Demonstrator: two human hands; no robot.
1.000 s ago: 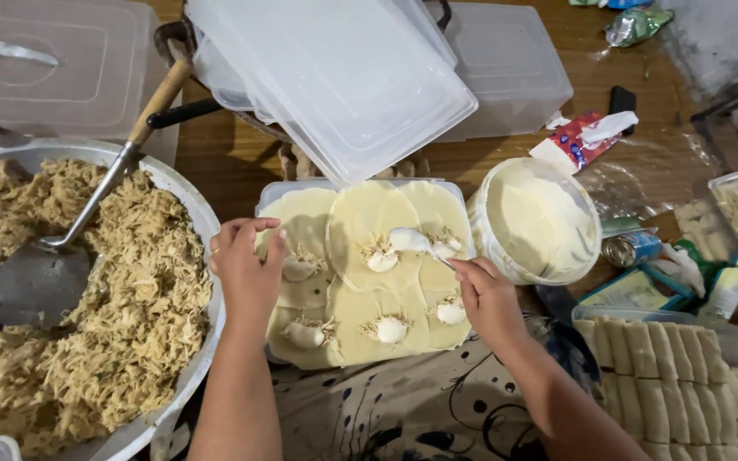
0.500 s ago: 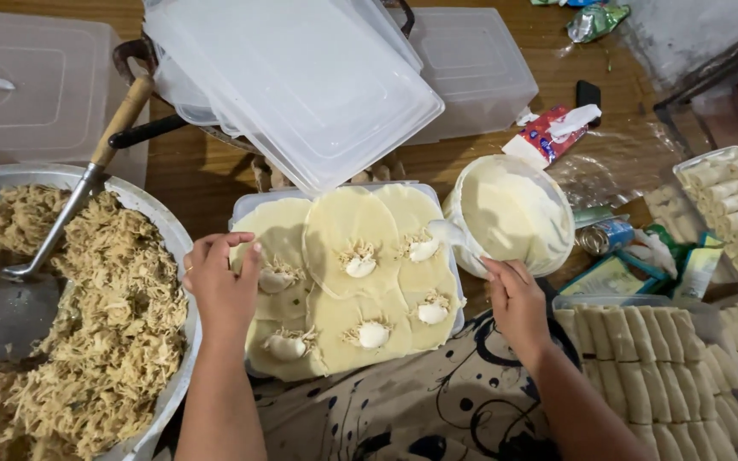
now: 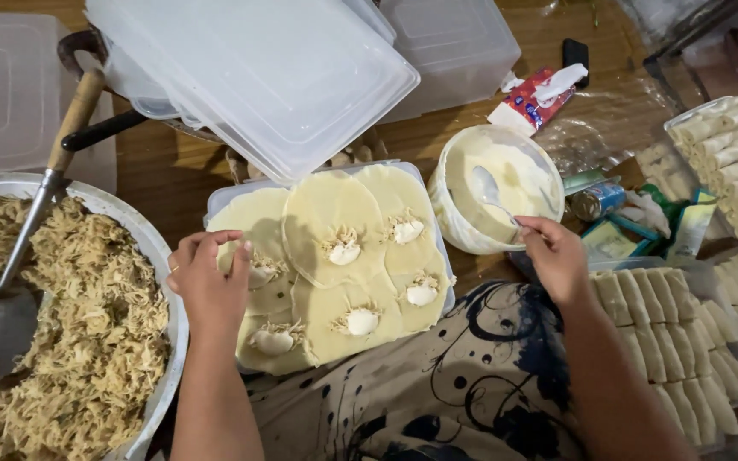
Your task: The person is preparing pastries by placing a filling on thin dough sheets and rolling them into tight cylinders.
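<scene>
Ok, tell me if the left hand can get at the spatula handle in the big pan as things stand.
Probably yes. The left hand rests on the wrappers right beside the pan, and the spatula handle sticks up in the open, with nothing between the two. The lid lies to its right, not over it.

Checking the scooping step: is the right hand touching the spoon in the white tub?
Touching. The head view shows the right hand pinching the handle end of the spoon, whose bowl sits in the white tub.

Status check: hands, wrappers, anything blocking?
Left hand on filled wrappers. Right hand holds spoon in cream tub. Nothing blocking.
</scene>
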